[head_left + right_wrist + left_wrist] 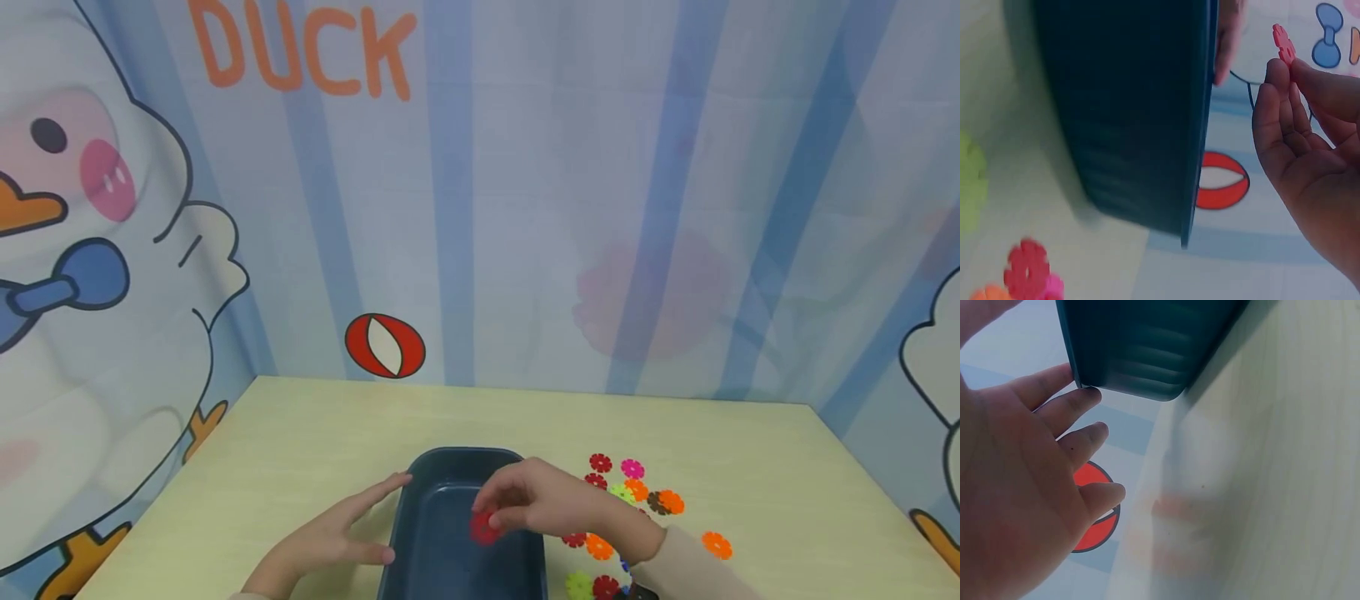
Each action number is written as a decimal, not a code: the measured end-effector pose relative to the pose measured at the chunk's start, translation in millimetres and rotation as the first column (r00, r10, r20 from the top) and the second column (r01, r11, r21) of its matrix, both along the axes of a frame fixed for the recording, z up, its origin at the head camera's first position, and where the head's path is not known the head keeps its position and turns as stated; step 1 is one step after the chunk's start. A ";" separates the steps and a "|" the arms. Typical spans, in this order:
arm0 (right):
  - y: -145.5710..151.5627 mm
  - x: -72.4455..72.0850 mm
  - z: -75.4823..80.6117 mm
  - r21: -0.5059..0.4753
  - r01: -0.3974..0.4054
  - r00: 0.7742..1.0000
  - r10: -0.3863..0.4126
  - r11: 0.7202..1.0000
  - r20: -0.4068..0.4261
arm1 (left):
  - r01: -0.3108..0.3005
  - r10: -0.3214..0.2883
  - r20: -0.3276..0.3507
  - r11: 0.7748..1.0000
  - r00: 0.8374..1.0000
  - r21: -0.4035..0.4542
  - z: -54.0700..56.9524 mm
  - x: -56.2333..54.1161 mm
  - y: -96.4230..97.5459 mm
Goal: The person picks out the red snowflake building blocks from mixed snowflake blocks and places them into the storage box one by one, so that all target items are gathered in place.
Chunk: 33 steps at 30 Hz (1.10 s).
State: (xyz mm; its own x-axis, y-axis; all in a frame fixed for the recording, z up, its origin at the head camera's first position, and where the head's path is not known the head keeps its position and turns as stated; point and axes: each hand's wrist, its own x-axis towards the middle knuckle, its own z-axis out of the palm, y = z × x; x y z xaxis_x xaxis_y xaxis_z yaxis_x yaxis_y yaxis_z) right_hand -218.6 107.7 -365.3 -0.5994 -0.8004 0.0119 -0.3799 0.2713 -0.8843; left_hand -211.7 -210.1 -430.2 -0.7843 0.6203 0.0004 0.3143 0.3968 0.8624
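Observation:
A dark blue rectangular tray (442, 550) lies on the table between both hands. With fingers spread, the left hand (322, 533) touches the tray's left rim; its fingertips rest at the edge in the left wrist view, the hand (1029, 469) otherwise bare. Over the tray's right side, the right hand (551, 500) pinches a red snowflake disc (485, 528) between thumb and fingers. The right wrist view shows that red disc (1283, 44) nearly edge-on, above the rim. No disc shows on the part of the tray floor in view.
Several loose snowflake discs lie right of the tray, among them an orange disc (717, 545), a pink disc (632, 469) and a lime disc (579, 585). Some are partly behind the right arm. A printed duck curtain (510, 208) hangs behind the pale table (322, 433).

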 end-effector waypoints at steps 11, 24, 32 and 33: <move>-43.3 7.2 -21.8 0.027 -0.067 0.996 0.065 0.997 0.058 | -0.001 0.001 0.014 1.000 1.000 0.003 1.3 0.0 -0.3; -67.6 10.7 -48.7 0.085 -0.159 0.983 0.151 0.984 0.101 | 0.013 -0.013 0.004 1.000 1.000 0.021 -1.3 0.2 -1.6; -74.7 12.3 -54.6 0.113 -0.216 0.975 0.208 0.970 0.072 | 0.007 -0.007 -0.011 1.000 1.000 0.012 -0.9 -0.3 -0.7; -75.3 12.5 -55.3 0.116 -0.222 0.973 0.214 0.968 0.082 | 0.007 -0.007 -0.010 1.000 1.000 0.011 -0.9 -0.4 -0.6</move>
State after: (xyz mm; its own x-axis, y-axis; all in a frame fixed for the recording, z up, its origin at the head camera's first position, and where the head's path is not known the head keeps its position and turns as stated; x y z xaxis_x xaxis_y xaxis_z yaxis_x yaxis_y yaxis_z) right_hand -206.1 32.5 -420.7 -0.4062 -0.9045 -0.1299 -0.3822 0.2974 -0.8749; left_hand -212.1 -210.8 -431.0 -0.7801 0.6255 0.0151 0.3254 0.3850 0.8637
